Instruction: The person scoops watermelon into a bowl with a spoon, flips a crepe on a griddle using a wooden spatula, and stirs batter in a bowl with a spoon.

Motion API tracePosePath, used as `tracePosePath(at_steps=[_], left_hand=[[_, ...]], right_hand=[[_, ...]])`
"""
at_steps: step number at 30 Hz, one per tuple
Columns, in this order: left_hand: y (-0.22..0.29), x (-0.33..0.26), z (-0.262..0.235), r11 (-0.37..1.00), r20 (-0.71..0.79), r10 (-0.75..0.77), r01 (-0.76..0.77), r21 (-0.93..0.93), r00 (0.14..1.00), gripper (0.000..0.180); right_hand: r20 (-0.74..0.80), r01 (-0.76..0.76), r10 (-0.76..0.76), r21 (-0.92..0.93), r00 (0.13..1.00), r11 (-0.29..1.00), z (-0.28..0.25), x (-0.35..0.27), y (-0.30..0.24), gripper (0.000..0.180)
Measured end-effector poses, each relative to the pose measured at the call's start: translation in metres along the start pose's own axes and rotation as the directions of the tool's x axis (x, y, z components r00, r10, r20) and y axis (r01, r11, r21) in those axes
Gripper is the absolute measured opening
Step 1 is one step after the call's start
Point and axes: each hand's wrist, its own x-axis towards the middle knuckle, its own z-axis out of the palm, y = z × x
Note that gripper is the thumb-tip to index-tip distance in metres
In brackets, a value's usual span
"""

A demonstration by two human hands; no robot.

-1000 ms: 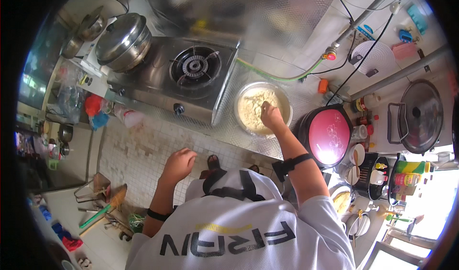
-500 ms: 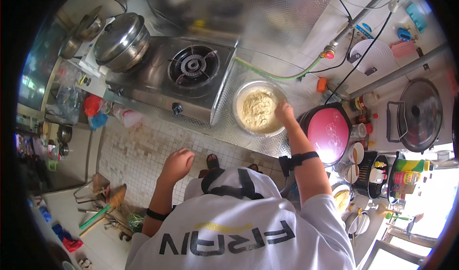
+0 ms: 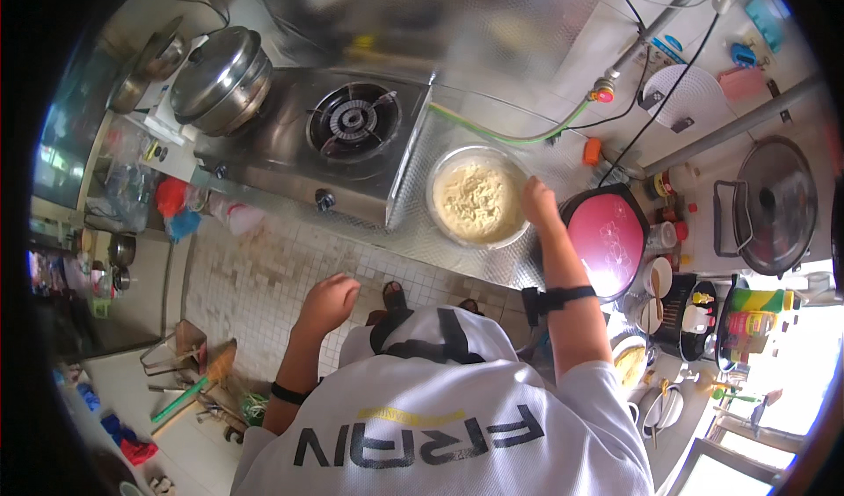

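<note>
A round metal bowl (image 3: 437, 218) stands on the metal counter in front of me, a lumpy pale dough (image 3: 477, 201) spread inside it. My right hand (image 3: 540, 204) is closed at the bowl's right rim. Whatever its fingers grip, if anything, is too small or hidden to make out. My left hand (image 3: 331, 301) hangs over the floor at the counter's near side, fingers curled in with nothing visible in them.
Left of the bowl is a gas stove (image 3: 353, 123) with a lidded steel pot (image 3: 221, 81) at its far left. A pink-lidded appliance (image 3: 605, 243) sits close to my right hand. Behind the bowl runs a green-yellow hose (image 3: 505, 137); bottles and bowls crowd the right side.
My right hand has shifted a little right, from over the bowl's inside edge to its outer rim. The dough's surface looks different. My left hand stays where it was.
</note>
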Motion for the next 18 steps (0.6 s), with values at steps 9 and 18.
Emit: tracePosePath(at_steps=[9, 18], left_hand=[[0.002, 0.005, 0.0, 0.999, -0.012, -0.002, 0.002, -0.032, 1.0, 0.014], [-0.008, -0.01, 0.001, 0.999, -0.04, -0.011, 0.01, -0.032, 0.999, 0.012]], right_hand=[[0.046, 0.001, -0.06, 0.781, 0.997, 0.625, -0.051, 0.006, -0.06, 0.011], [0.241, -0.244, 0.1, 0.698, 0.965, 0.674, -0.049, -0.002, 0.024, 0.018]])
